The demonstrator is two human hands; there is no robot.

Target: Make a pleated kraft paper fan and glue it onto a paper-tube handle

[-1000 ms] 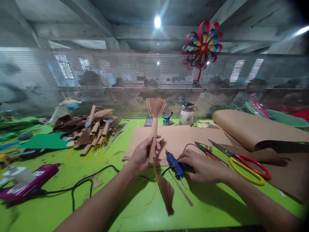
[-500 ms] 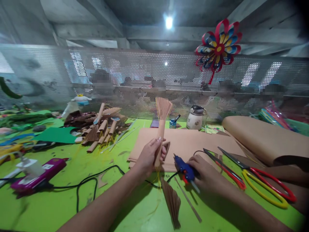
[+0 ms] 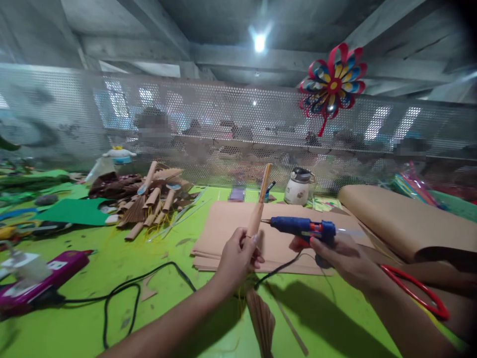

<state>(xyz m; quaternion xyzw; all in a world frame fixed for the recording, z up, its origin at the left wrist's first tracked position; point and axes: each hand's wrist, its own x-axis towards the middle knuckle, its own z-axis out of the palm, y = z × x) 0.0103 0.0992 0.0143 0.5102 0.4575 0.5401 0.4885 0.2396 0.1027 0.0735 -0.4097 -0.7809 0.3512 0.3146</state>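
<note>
My left hand (image 3: 240, 256) is closed around a rolled brown paper tube (image 3: 255, 219) with a pleated paper fan (image 3: 265, 181) at its upper end, seen edge-on. My right hand (image 3: 339, 256) grips a blue glue gun (image 3: 298, 227), held level above the table. Its nozzle points left, close beside the tube; whether it touches I cannot tell. Below my left hand lies another pleated brown paper piece (image 3: 262, 323), with yellow string near it. Behind both hands is a stack of brown paper sheets (image 3: 219, 219).
On the left lie a heap of paper tubes and fans (image 3: 149, 201), a purple power strip (image 3: 70, 266) and a black cable (image 3: 149, 274). Red-handled scissors (image 3: 417, 291) sit at right, partly behind my forearm. A white jar (image 3: 298, 188) and rolled brown paper (image 3: 395, 214) stand farther back.
My right hand has lifted the glue gun off the table area and turned its nozzle to the tube. My left hand has turned the paper piece, so the fan shows edge-on.
</note>
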